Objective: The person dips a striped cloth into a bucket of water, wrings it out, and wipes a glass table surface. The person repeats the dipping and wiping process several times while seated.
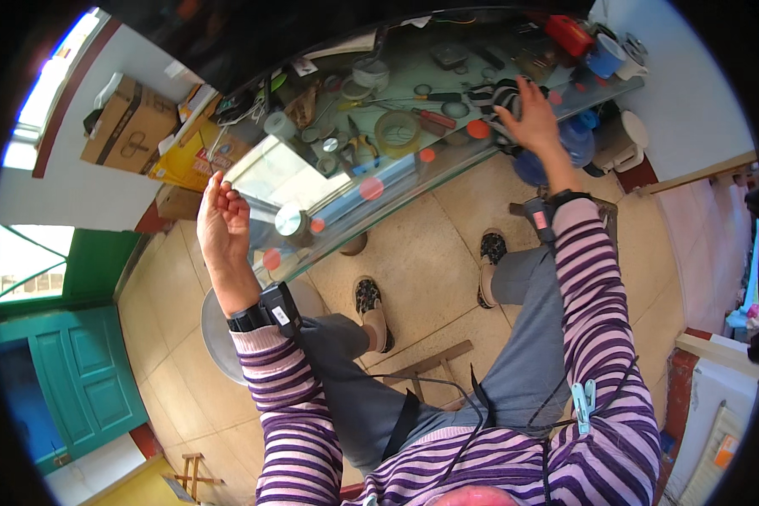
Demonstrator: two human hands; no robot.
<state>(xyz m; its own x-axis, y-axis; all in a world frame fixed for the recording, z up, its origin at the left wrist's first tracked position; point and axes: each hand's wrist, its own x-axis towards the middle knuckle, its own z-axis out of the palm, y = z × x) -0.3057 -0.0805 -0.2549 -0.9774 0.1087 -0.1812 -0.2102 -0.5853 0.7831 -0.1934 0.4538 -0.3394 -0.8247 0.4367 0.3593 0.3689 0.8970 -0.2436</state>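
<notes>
My left hand (pixel 223 218) is raised beside the left end of a glass-topped counter (pixel 354 221), palm turned up and fingers slightly curled; a thin dark rod shows just above its fingertips, and whether the fingers pinch it cannot be told. My right hand (pixel 531 117) rests with spread fingers at a black-and-grey striped bundle (pixel 505 98) on the counter's right part. Between the hands lie a roll of clear tape (pixel 397 133), yellow-handled pliers (pixel 362 144), a red-handled tool (pixel 438 119), a screwdriver with a black handle (pixel 444 97) and a round metal-lidded jar (pixel 292 221).
Cardboard box (pixel 129 126) and yellow bag (pixel 193 158) stand beyond my left hand. A red box (pixel 569 36) and blue cup (pixel 606 57) are at the back right. Below the counter's right end sits a blue container (pixel 572 145). A wooden stool frame (pixel 433 364) is between my legs.
</notes>
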